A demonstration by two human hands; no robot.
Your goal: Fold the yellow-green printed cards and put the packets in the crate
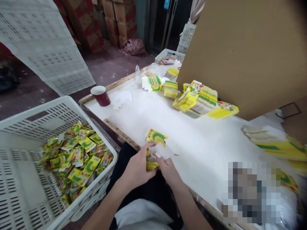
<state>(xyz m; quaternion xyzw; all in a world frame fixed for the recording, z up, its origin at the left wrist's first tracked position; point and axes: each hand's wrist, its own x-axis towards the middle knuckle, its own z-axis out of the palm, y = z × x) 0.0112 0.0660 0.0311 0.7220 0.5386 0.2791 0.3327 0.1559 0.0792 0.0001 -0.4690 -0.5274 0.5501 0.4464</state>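
Note:
At the table's near edge, my left hand (137,167) wraps around a small yellow carton (151,165). Opposite it, my right hand (169,171) has its thumb and fingers closed at the carton's pale flap. Fingers hide part of the carton, and some blur makes its exact fold hard to see. Just beyond my fingertips a yellow and green printed carton (157,136) lies on the white tabletop (196,147). A whitish piece of card (165,150) shows between it and my right hand.
To the left, a white plastic crate (69,102) holds many small yellow cartons (81,159). A maroon cup (101,96) stands at the table's left corner. Stacked yellow cartons (203,97) lie before a large cardboard panel (244,57). Stacked crates (48,48) rise behind.

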